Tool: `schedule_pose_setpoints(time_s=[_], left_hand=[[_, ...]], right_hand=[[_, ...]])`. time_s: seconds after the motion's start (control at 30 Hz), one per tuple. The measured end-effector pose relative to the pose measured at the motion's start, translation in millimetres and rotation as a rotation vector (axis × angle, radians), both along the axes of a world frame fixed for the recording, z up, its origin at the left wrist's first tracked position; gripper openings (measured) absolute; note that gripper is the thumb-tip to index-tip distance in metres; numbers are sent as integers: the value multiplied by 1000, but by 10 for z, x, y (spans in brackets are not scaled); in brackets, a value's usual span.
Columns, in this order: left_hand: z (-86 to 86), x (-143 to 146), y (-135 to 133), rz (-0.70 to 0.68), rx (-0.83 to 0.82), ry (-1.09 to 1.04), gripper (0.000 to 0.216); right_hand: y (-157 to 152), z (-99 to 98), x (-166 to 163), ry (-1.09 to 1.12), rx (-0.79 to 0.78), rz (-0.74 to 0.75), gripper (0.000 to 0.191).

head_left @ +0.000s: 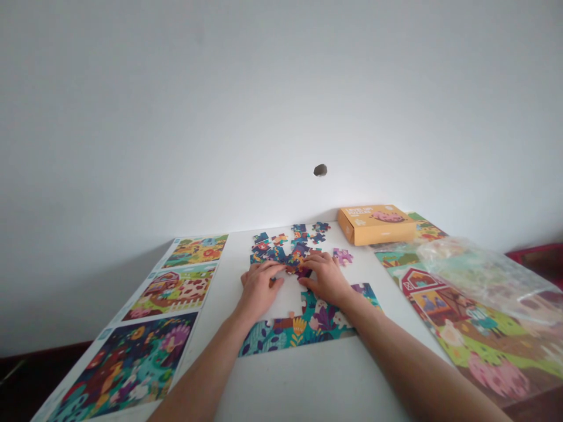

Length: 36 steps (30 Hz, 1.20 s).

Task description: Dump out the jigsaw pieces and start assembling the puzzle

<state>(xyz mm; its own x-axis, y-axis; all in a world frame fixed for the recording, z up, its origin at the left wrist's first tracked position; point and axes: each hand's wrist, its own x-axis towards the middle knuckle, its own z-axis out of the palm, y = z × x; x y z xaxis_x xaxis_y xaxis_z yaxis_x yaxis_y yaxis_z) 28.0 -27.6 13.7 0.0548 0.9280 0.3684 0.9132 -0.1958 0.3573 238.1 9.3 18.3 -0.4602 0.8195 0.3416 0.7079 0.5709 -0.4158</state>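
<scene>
My left hand (257, 291) rests on the white table with curled fingers, its fingertips at the edge of a cluster of loose jigsaw pieces (273, 253). A small dark bit of a puzzle piece (273, 282) shows between its thumb and fingers. Facing it, my right hand (328, 279) pinches a dark purple puzzle piece (304, 273) between thumb and fingers, partly hidden by them. Below both hands lies a joined puzzle section (299, 333) with teal leaves and flowers, higher on its right side. My right wrist covers part of that section.
Three printed picture sheets (132, 357) line the table's left side. A yellow puzzle box (380, 225) stands at the back right, near a pink-purple piece (342, 256). On the right, a clear plastic bag (479, 275) overlaps a large farm picture (466, 328). A white wall (220, 117) rises behind the table.
</scene>
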Motion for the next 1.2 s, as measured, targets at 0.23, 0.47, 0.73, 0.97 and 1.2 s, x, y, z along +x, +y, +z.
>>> schedule_pose_setpoints(time_s=[0.23, 0.47, 0.73, 0.97, 1.2], left_hand=[[-23, -45, 16, 138, -37, -16, 36], [-122, -119, 81, -23, 36, -112, 45], [-50, -24, 9, -96, -1, -23, 43], [-19, -9, 7, -90, 1, -44, 41], [6, -27, 23, -68, 72, -89, 30]], right_hand=[[14, -2, -20, -10, -7, -23, 22], [-2, 24, -4, -20, 12, -98, 32], [-29, 3, -46, -33, -1, 47, 35], [-27, 18, -45, 25, -10, 30, 38], [-51, 54, -43, 151, -13, 97, 46]])
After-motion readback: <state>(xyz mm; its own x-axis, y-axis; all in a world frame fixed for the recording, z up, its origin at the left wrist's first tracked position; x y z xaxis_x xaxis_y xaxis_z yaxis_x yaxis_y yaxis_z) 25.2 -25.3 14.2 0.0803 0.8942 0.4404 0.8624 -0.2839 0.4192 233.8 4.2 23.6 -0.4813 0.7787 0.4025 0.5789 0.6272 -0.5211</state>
